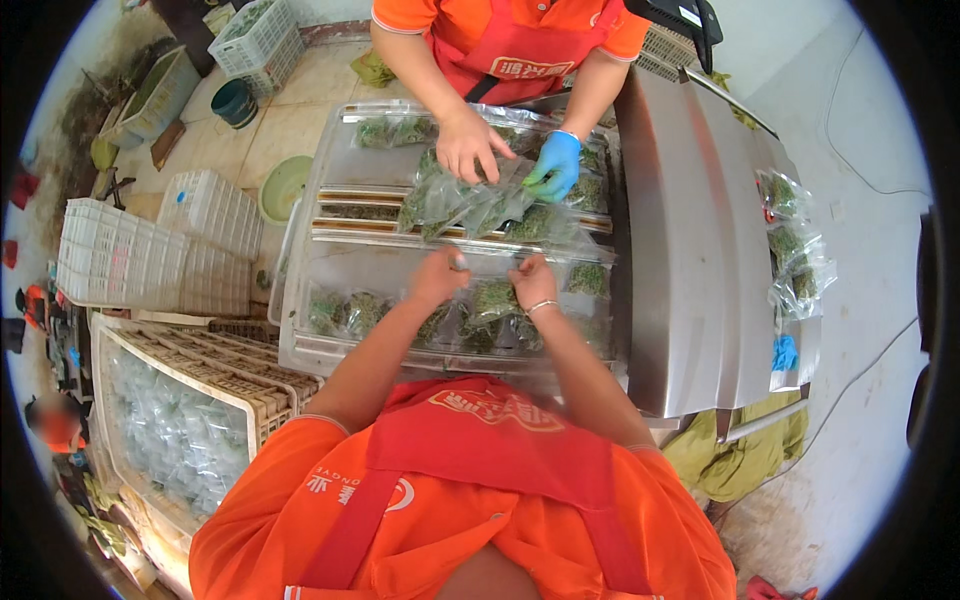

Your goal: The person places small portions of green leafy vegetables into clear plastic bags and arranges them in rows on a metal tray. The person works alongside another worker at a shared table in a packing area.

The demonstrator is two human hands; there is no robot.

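Note:
My left hand (440, 277) is over the near half of a metal vacuum-sealer bed (360, 266), fingers curled and blurred. It is close to the upper left of a clear plastic bag of green peppercorn-like clusters (496, 301); whether it grips the film I cannot tell. On the bag's right side, my right hand (535, 281) pinches its upper edge. More filled bags (365, 311) lie along the bed's near side, some hidden by my forearms. Beyond my hands, several filled bags (450, 202) are heaped across the sealing bars (352, 226).
Opposite me, a co-worker's bare hand (469, 146) and blue-gloved hand (555, 166) touch the heaped bags. A steel cover (690, 247) adjoins the bed on the right, with filled bags (789, 244) at its far edge. White crates (124, 259) and a crate of bags (176, 427) stand left.

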